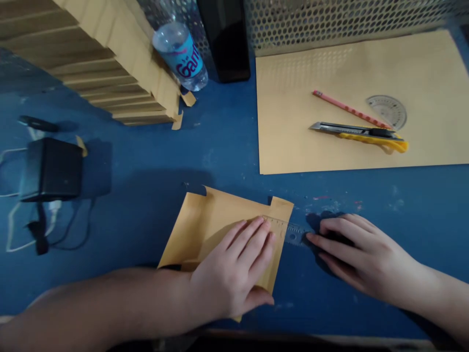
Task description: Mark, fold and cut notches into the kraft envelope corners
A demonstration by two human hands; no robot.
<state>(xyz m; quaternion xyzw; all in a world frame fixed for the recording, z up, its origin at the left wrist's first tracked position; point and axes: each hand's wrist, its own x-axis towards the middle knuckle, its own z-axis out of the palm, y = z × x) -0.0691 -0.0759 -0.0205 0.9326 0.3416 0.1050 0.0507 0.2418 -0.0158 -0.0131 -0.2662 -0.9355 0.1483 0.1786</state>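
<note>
Blue worktop [227, 146]. Left hand [234, 274] flat on folded brown paper [205, 225], fingers together. Right hand [351, 249] touching clear ruler [293, 232], fingers a little apart.

left hand [234, 274] hides most of the ruler [289, 231].

Legible markings: one bottle label, two graduated scales.

Water bottle [180, 55], top centre: blue label bearing white lettering, partly readable as "Gan…", the rest turned out of view; a small line above it is too blurred to read. Clear ruler [289, 231] at the edge of the tan paper piece [205, 225]: tick marks visible, digits illegible. Protractor [388, 110] on the large tan sheet [293, 98]: faint scale, numbers unreadable.
</note>
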